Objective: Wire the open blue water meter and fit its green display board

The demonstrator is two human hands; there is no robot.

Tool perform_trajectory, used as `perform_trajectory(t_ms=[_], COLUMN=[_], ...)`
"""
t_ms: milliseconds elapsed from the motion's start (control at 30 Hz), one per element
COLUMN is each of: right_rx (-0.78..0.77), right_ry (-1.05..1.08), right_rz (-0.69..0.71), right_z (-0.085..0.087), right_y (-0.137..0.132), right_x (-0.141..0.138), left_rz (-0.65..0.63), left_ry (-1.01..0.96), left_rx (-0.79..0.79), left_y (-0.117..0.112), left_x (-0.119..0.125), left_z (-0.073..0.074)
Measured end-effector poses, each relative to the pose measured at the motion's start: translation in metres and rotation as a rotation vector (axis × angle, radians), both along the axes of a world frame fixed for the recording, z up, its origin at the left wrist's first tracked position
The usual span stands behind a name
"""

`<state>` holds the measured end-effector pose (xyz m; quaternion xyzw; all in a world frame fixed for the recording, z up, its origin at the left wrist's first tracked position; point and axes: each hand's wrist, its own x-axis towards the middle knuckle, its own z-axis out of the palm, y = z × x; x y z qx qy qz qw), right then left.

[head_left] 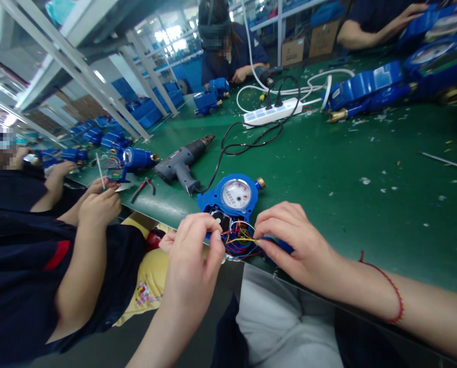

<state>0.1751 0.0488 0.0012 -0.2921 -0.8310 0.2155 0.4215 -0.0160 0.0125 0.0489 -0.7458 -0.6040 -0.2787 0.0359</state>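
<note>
A blue water meter (232, 199) with a white dial lies at the near edge of the green table (366, 168), its lower compartment uncovered. Coloured wires (239, 240) spill from that compartment. My left hand (195, 258) pinches the wires from the left, fingers closed. My right hand (297, 245) pinches the same bundle from the right, also closed, and covers a blue part beneath it. A red string circles my right wrist.
A grey electric drill (182, 161) lies left of the meter, its black cord looping to a white power strip (272, 112). Pliers (144, 188) sit nearby. A person at my left handles another meter (136, 158). More blue meters (369, 87) and other workers line the far side.
</note>
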Motion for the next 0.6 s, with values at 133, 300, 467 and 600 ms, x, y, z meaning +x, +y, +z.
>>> perform_trajectory(t_ms=[133, 300, 467, 600], right_rx=[-0.091, -0.253, -0.252, -0.222], right_ry=[-0.112, -0.243, -0.248, -0.342], right_rz=[-0.096, -0.115, 0.072, 0.14], right_z=[-0.005, -0.013, -0.008, -0.003], right_y=[-0.012, -0.007, 0.037, 0.062], right_x=[0.004, 0.015, 0.034, 0.043], left_rz=[-0.066, -0.386, -0.32, -0.157], left_ry=[-0.159, 0.037, 0.15, 0.102], left_rx=[0.083, 0.134, 0.1, 0.053], left_y=[-0.01, -0.009, 0.007, 0.016], left_x=[-0.006, 0.001, 0.017, 0.021], left_z=[-0.006, -0.019, -0.03, -0.027])
